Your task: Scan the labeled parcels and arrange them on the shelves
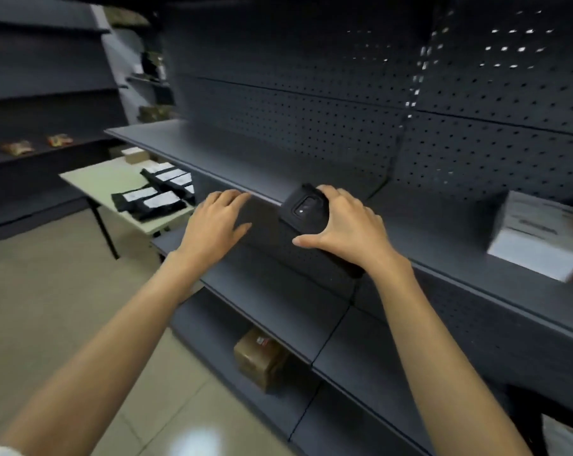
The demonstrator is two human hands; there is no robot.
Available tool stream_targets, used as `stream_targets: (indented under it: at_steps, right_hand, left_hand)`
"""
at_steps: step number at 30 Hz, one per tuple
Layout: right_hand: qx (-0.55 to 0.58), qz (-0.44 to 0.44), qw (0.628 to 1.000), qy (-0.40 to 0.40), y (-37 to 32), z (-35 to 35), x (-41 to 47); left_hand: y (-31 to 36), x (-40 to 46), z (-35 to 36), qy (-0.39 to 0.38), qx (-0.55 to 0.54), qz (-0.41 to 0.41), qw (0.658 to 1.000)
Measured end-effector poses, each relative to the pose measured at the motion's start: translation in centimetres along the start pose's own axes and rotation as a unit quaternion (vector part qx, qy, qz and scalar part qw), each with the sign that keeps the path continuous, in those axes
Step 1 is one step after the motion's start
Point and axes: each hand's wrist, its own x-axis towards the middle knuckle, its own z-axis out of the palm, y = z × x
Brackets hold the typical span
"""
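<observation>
My right hand (pixel 346 225) grips a black handheld scanner (pixel 303 210) at the front edge of the dark grey shelf (pixel 212 153). My left hand (pixel 217 220) hovers beside it with straight fingers, holding nothing, fingertips near the shelf edge. A white labeled parcel (pixel 538 235) sits on the same shelf at the far right. Several black labeled parcels (pixel 161 192) lie on a pale table (pixel 91 179) to the left. A brown cardboard box (pixel 260 360) stands on the bottom shelf.
Dark perforated back panels (pixel 311 93) rise behind the shelves. A lower shelf (pixel 272 304) runs beneath my hands. Another shelving unit (pixel 41 93) at the left carries small packets (pixel 16 148). The floor is pale tile (pixel 48 291).
</observation>
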Motion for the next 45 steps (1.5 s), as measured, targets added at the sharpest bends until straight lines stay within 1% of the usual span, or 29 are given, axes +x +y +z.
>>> stream_targets:
  at_steps: [7, 12, 17, 21, 26, 32, 36, 40, 45]
  right_hand:
    - [0.064, -0.091, 0.991, -0.074, -16.1, 10.7, 8.2]
    - [0.124, -0.116, 0.973, -0.155, -26.4, 19.8, 11.8]
    - [0.148, -0.122, 0.957, -0.218, -33.0, 27.8, 13.9]
    - [0.167, -0.113, 0.947, -0.250, -36.7, 34.0, 16.1]
    - [0.151, -0.131, 0.939, -0.281, -41.9, 40.5, 22.6]
    - [0.137, -0.131, 0.940, -0.283, -47.7, 47.3, 35.1]
    - [0.135, -0.123, 0.940, -0.290, -51.3, 50.8, 42.8]
    - [0.141, -0.127, 0.936, -0.296, -53.9, 53.6, 48.7]
    - [0.120, -0.095, 0.942, -0.298, -55.9, 56.6, 54.8]
  left_hand:
    - [-19.0, -7.5, -0.7, -0.081, 0.035, -0.118, 0.989]
    - [-31.6, -14.0, 0.3, -0.131, 0.050, -0.189, 0.972]
    - [-40.6, -18.6, 1.9, -0.174, 0.045, -0.253, 0.950]
    - [-46.4, -19.9, 3.4, -0.194, 0.053, -0.287, 0.937]
    - [-54.3, -19.0, 5.9, -0.203, 0.040, -0.315, 0.926]
    - [-66.6, -15.0, 9.9, -0.220, 0.041, -0.334, 0.916]
    - [-73.7, -11.1, 12.4, -0.231, 0.041, -0.337, 0.912]
    - [-79.7, -8.1, 14.5, -0.238, 0.030, -0.343, 0.908]
    - [-87.2, -3.3, 18.6, -0.255, 0.026, -0.320, 0.912]
